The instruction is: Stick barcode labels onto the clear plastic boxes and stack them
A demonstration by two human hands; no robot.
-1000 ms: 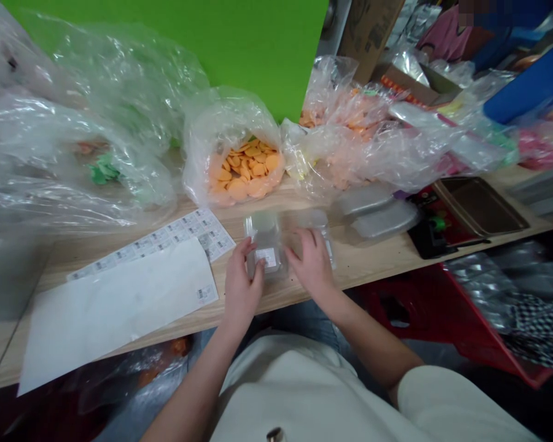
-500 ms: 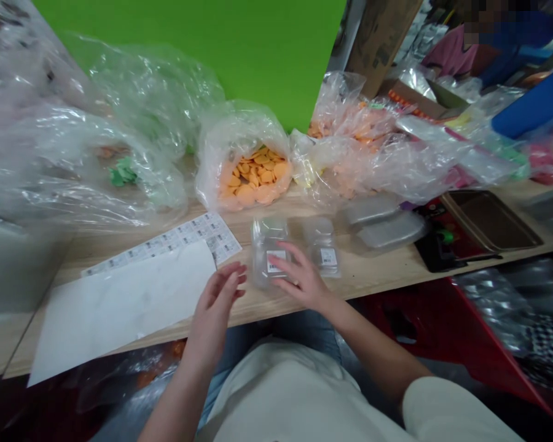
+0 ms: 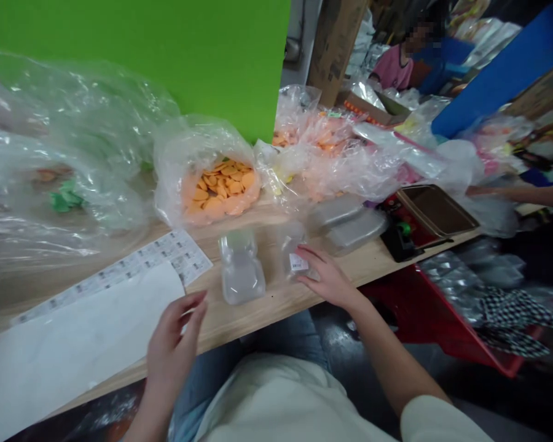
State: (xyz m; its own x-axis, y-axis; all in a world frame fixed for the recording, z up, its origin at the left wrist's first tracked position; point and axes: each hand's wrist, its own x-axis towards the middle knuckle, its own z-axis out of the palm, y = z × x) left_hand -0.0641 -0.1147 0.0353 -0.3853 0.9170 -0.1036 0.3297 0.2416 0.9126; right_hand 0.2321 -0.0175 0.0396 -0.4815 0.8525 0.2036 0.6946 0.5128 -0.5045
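Note:
My right hand is on a clear plastic container with a white barcode label. Its thumb and fingers grip the container's near right part. Left of it lies another clear plastic container, with no label visible on top. My left hand hovers at the table's front edge, over the corner of a white sheet. Its fingers are loosely bent and apart from the thumb, with nothing clearly held. Behind the white sheet lies a sheet of printed barcode labels, partly covered by it.
An open plastic bag of orange discs stands behind the containers. Other bags crowd the left. More clear containers and a brown tray sit at right. A red crate is below the edge. A person is behind.
My right hand has moved from the left container to the right one, and the labelled top of the left container is gone. My left hand has shifted left and nearer. The view has turned right.

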